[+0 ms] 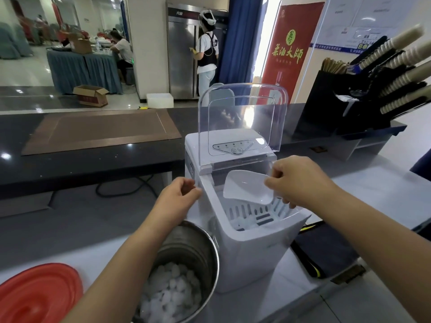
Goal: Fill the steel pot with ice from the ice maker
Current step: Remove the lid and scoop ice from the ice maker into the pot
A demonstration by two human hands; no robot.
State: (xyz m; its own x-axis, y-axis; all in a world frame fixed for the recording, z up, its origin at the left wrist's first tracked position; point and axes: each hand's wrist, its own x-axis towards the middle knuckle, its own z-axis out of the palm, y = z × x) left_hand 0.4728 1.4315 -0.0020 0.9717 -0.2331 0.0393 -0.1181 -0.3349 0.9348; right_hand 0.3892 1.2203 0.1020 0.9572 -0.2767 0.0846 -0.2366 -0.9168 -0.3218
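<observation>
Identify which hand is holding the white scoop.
The right hand, pinching the white scoop above the ice maker; the left hand, beside the machine, holds no scoop.

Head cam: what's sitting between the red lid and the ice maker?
The steel pot, partly filled with ice, stands between the red lid and the ice maker; the left forearm crosses above it. Shows in the head view.
</observation>
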